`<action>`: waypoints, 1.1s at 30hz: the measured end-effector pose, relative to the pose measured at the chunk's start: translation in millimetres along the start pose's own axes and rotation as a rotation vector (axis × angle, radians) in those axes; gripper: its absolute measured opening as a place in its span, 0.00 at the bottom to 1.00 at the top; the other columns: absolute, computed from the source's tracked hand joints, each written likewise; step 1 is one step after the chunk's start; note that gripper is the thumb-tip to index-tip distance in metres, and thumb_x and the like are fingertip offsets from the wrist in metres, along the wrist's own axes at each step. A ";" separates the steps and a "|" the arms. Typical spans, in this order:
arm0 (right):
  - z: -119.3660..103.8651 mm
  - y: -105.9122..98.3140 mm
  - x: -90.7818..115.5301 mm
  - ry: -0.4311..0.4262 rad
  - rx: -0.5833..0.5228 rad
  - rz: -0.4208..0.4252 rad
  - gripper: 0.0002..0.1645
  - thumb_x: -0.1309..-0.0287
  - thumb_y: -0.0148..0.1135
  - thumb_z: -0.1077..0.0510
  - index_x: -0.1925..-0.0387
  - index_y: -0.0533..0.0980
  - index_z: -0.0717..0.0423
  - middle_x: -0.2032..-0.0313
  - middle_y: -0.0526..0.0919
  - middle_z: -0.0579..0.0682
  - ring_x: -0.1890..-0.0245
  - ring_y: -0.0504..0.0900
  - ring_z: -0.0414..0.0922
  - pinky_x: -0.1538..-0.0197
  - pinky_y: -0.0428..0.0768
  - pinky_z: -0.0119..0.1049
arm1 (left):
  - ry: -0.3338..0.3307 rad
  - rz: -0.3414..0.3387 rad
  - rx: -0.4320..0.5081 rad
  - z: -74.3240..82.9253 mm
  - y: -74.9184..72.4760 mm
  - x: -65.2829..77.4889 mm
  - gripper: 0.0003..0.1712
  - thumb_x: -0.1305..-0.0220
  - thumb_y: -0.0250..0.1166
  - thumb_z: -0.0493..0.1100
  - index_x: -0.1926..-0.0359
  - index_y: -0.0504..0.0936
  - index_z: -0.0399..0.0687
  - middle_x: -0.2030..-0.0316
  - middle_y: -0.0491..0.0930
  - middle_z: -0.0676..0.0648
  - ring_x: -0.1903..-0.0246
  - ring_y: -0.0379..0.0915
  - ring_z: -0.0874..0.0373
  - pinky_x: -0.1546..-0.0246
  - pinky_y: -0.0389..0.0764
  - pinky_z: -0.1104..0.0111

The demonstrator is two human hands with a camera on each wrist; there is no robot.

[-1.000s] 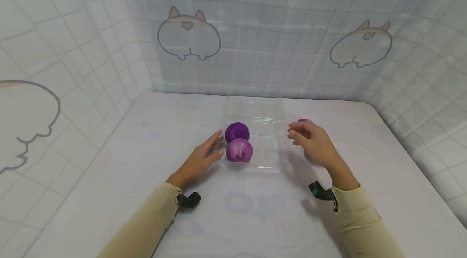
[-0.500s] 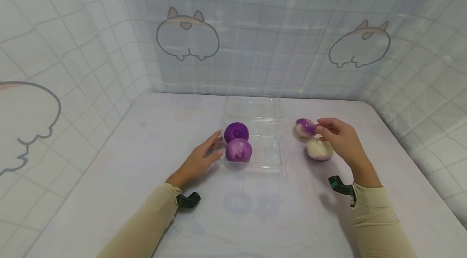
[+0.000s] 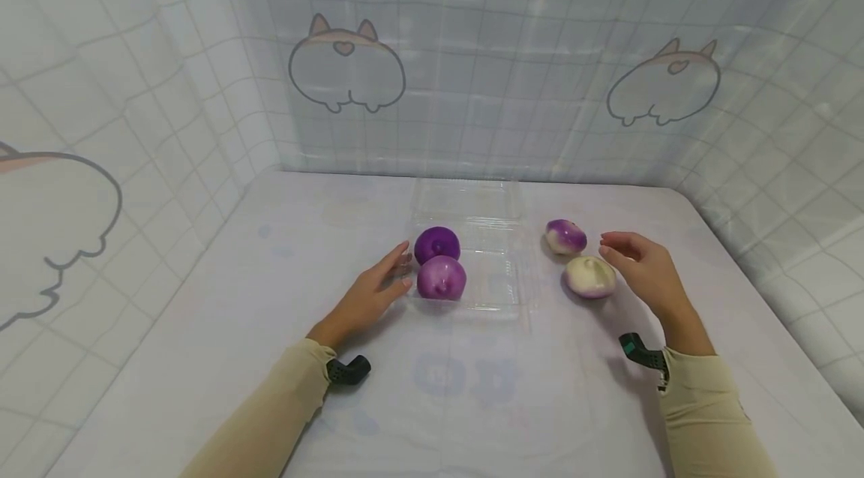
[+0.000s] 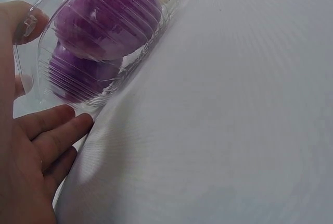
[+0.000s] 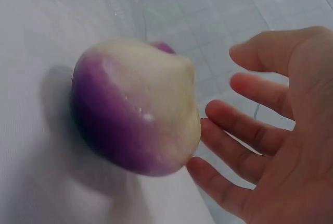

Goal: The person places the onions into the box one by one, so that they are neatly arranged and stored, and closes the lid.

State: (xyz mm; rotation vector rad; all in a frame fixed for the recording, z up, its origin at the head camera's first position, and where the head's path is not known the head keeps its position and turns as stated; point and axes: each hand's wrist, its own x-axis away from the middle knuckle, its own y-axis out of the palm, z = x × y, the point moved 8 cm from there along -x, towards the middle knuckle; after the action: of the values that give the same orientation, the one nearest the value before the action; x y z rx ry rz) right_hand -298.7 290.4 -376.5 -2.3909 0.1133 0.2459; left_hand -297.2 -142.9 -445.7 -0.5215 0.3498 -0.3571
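Note:
Two round purple turnip-like vegetables lie in the left part of a clear plastic clamshell box (image 3: pixel 494 279): a dark one (image 3: pixel 437 245) behind and a lighter one (image 3: pixel 442 279) in front. My left hand (image 3: pixel 364 298) rests at the box's left end, thumb and fingers spread along its wall; in the left wrist view the thumb and a fingertip touch the rim. My right hand (image 3: pixel 644 272) holds nothing, its fingers loosely bent just right of a white-and-purple turnip (image 3: pixel 590 278). Behind that lies a smaller purple-and-white turnip (image 3: pixel 565 236).
The box's lid (image 3: pixel 467 200) lies folded back toward the rear wall. A pale cloth covers the table (image 3: pixel 304 418). Tiled-print curtains (image 3: pixel 506 88) enclose the back and both sides.
My right hand has moved right, away from beside the box, past the smaller turnip to the right of the larger one. Both turnips there now show fully. The left hand stays put.

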 end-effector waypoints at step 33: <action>20.9 17.9 8.7 -0.005 0.043 -0.321 0.37 0.31 0.61 0.45 0.29 0.65 0.62 0.36 0.73 0.65 0.39 0.73 0.60 0.39 0.73 0.47 | -0.022 -0.017 0.005 0.6 0.3 0.7 0.40 0.25 0.57 0.54 0.20 0.50 0.57 0.29 0.66 0.45 0.32 0.66 0.49 0.30 0.59 0.46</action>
State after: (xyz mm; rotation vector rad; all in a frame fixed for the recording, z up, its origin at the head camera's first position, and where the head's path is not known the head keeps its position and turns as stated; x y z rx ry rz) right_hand -295.9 291.2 -405.2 -2.3237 -0.2633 0.0964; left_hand -296.2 -142.7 -445.5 -0.5229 0.3236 -0.3680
